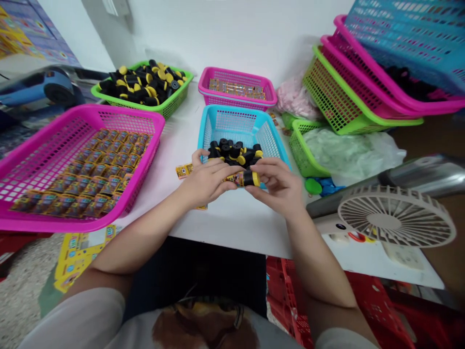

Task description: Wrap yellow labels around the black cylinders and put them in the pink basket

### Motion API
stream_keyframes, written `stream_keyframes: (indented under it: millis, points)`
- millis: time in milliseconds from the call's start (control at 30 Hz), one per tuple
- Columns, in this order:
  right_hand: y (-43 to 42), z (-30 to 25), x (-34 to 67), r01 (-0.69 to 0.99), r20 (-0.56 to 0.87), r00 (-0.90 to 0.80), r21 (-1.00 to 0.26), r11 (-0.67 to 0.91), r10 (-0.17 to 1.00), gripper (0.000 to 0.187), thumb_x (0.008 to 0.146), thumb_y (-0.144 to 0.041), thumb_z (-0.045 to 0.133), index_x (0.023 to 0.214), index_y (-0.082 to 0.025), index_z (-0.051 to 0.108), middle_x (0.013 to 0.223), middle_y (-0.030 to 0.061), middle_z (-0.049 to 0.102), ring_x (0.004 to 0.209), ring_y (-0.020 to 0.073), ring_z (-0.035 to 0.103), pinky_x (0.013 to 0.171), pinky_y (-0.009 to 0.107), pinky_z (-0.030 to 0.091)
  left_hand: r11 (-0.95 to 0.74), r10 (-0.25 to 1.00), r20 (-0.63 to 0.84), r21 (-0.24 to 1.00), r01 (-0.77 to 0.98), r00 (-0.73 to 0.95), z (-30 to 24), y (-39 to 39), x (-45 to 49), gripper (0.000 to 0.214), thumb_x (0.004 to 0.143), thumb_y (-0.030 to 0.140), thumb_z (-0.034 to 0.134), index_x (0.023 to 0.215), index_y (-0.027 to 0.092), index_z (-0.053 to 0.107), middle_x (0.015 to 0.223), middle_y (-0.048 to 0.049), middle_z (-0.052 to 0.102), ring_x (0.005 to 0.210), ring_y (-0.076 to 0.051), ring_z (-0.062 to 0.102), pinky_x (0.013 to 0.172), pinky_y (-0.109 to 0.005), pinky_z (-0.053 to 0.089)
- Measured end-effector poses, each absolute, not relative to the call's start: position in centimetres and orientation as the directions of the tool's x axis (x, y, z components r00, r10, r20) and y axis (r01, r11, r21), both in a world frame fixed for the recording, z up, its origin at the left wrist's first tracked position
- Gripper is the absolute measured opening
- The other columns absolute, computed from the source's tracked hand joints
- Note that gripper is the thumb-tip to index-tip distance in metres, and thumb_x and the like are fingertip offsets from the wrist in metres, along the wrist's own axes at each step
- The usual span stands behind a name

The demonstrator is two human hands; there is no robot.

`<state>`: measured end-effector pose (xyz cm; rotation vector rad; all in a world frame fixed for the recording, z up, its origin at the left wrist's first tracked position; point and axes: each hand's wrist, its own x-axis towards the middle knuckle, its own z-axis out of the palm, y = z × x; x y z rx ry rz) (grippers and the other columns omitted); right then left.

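Note:
My left hand (pixel 208 183) is closed around a small printed yellow carton (pixel 234 180). At the carton's right end is a small black cylinder with a yellow cap (pixel 250 178); whether it sits partly inside the carton I cannot tell. The fingers and thumb of my right hand (pixel 279 186) close on the capped end. Just beyond both hands stands a blue basket (pixel 236 112) holding several more black and yellow cylinders (pixel 232 150). Another flat yellow printed carton (pixel 183 170) lies on the white table beside my left hand, partly hidden by it.
A pink basket (pixel 160 128) with rows of packed printed pieces stands left. Behind are a green basket (pixel 169 104) of cylinders and a smaller pink basket (pixel 238 74). Stacked baskets (pixel 327 87), a plastic bag (pixel 356 150) and a fan (pixel 395 218) occupy the right.

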<state>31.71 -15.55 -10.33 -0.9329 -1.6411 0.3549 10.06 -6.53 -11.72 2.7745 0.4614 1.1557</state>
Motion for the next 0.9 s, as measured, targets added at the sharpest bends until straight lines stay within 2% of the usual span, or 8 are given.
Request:
stream_keyframes:
  millis: [167,267,400,533,633,700,800,900]
  points:
    - [-15.4,-10.1,31.8,0.302,0.627,-0.090,-0.723,0.622,0.773,0.037,0.076,-0.035,0.091,0.111,-0.030,0.079,0.108,0.0036,0.069,0.087,0.0129,0.069,0.073,0.028,0.064,-0.886,0.425,0.527,0.407,0.221,0.736,-10.4,-7.3,9.8,0.046,0.102,0.061,0.052,0.122,0.026,0.074,0.104,-0.0059,0.080,0.103,-0.024,0.070,0.111,-0.048,0.024]
    - [-15.3,-10.1,31.8,0.225,0.579,-0.093,-0.780,0.584,0.810,0.038,0.077,-0.044,0.090,0.110,-0.029,0.079,0.108,0.0041,0.071,0.089,0.0135,0.071,0.075,0.028,0.064,-0.878,0.439,0.557,0.433,0.205,0.705,-10.3,-7.5,9.7,0.041,0.094,0.058,0.067,0.121,0.028,0.075,0.102,-0.0033,0.081,0.101,-0.023,0.072,0.114,-0.048,0.022]
    - [-15.1,-10.3,31.5,0.171,0.532,-0.017,-0.833,0.526,0.847,0.035,0.082,-0.045,0.086,0.112,-0.029,0.078,0.099,0.0014,0.074,0.084,0.0127,0.073,0.073,0.026,0.064,-0.866,0.488,0.599,0.425,0.264,0.635,-11.0,-7.6,10.1,0.040,0.092,0.058,0.071,0.119,0.029,0.075,0.101,-0.0029,0.082,0.097,-0.022,0.074,0.117,-0.049,0.022]
    - [-15.2,-10.4,31.3,0.318,0.650,0.040,-0.728,0.607,0.759,0.036,0.078,-0.043,0.089,0.110,-0.031,0.079,0.101,0.0013,0.078,0.083,0.0144,0.074,0.073,0.029,0.065,-0.893,0.445,0.650,0.371,0.254,0.616,-11.7,-7.6,10.4,0.041,0.099,0.053,0.065,0.132,0.028,0.067,0.107,-0.0058,0.082,0.097,-0.022,0.076,0.121,-0.052,0.024]
    - [-15.3,-10.4,31.2,0.476,0.699,0.023,-0.636,0.607,0.714,0.019,0.090,-0.042,0.077,0.106,-0.030,0.080,0.108,0.0038,0.081,0.097,0.0196,0.077,0.091,0.040,0.065,-0.893,0.433,0.678,0.414,0.178,0.594,-12.3,-7.5,10.6,0.062,0.099,0.058,0.062,0.150,0.025,0.048,0.104,-0.0081,0.082,0.102,-0.025,0.077,0.121,-0.055,0.031]
    - [-15.3,-10.6,31.1,0.500,0.709,-0.021,-0.603,0.622,0.705,0.018,0.098,-0.043,0.067,0.105,-0.030,0.078,0.116,0.0045,0.082,0.112,0.0223,0.075,0.103,0.047,0.061,-0.868,0.466,0.673,0.475,0.149,0.575,-12.7,-7.5,10.7,0.076,0.096,0.066,0.063,0.154,0.023,0.039,0.105,-0.0104,0.080,0.108,-0.028,0.076,0.118,-0.056,0.037]
    - [-15.2,-11.1,30.9,0.473,0.718,-0.142,-0.556,0.683,0.682,0.022,0.105,-0.045,0.053,0.111,-0.032,0.070,0.127,0.0027,0.079,0.128,0.0205,0.068,0.108,0.051,0.057,-0.834,0.509,0.650,0.534,0.137,0.564,-12.9,-7.9,10.9,0.080,0.095,0.073,0.057,0.155,0.024,0.037,0.115,-0.0138,0.075,0.110,-0.029,0.076,0.113,-0.056,0.046]
    - [-15.1,-11.6,30.6,0.522,0.723,-0.277,-0.440,0.731,0.633,0.032,0.106,-0.055,0.046,0.127,-0.035,0.058,0.142,0.0045,0.070,0.141,0.0226,0.057,0.114,0.055,0.051,-0.799,0.530,0.648,0.597,0.068,0.547,-12.6,-8.2,11.2,0.086,0.098,0.072,0.053,0.162,0.026,0.019,0.101,-0.0065,0.076,0.098,-0.024,0.077,0.106,-0.051,0.053]
